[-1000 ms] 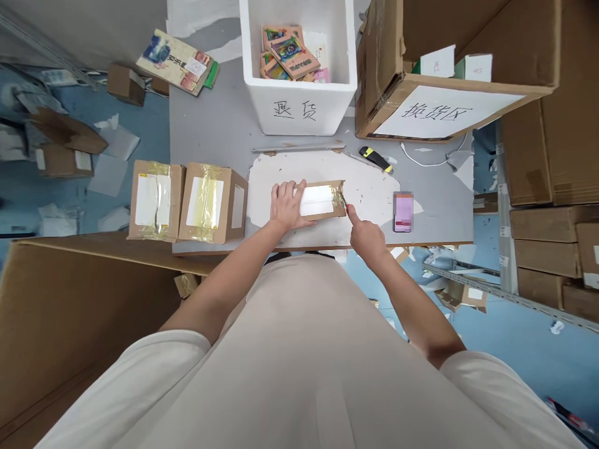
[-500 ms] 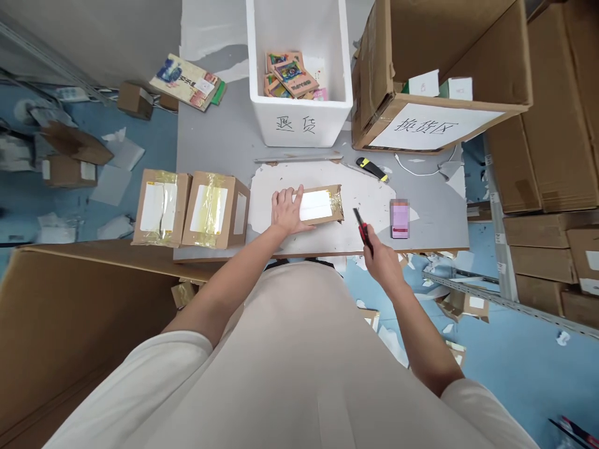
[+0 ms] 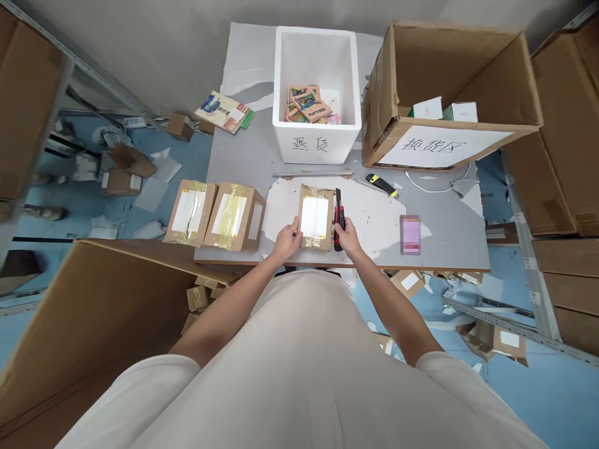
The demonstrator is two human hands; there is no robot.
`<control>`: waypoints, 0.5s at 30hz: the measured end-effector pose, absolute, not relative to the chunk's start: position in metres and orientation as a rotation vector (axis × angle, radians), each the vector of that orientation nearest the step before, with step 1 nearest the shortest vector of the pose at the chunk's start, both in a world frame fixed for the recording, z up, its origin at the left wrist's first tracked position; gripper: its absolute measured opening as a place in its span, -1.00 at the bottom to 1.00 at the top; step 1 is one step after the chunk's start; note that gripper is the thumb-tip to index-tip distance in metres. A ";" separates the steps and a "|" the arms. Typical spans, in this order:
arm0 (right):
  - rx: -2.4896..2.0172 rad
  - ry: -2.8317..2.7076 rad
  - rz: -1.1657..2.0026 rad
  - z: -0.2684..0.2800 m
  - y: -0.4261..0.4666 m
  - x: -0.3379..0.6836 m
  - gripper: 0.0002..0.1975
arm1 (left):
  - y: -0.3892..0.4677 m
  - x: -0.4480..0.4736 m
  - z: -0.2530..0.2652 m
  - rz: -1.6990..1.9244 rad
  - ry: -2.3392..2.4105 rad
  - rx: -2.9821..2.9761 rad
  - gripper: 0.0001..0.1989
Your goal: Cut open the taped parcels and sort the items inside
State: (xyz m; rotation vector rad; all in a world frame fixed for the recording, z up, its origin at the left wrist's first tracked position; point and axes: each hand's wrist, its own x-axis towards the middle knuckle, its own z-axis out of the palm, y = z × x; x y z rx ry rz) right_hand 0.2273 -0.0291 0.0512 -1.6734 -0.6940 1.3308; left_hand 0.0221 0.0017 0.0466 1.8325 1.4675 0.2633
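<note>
Head view: the taped carton, crosswise earlier, now points away from the body, between the hands. Left hand, partly curled, holds its left edge; right hand, fingers wrapped around a red-and-black cutter, is at its right.

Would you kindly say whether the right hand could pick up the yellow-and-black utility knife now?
Probably not yet: the right hand holds a red-and-black utility knife, though nothing appears to block its way to the yellow-and-black utility knife.

one head-worn view looks forward and down past the near torso to the hands and table.
</note>
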 end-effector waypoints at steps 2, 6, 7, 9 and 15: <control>-1.665 -0.712 1.337 0.049 -0.029 0.233 -0.74 | -0.003 0.020 0.043 0.322 1.477 1.764 -0.41; -1.617 -0.649 1.353 0.051 -0.044 0.231 -0.64 | 0.005 0.021 0.046 0.301 1.542 1.710 -0.31; -1.606 -0.600 1.363 0.052 -0.052 0.230 -0.62 | 0.012 0.023 0.048 0.290 1.559 1.719 -0.26; -1.569 -0.456 1.400 0.056 -0.070 0.227 -0.59 | 0.034 0.029 0.052 0.292 1.576 1.774 -0.19; -1.392 -0.107 1.674 0.066 -0.113 0.225 -0.55 | 0.122 0.059 0.062 0.285 1.361 2.156 -0.33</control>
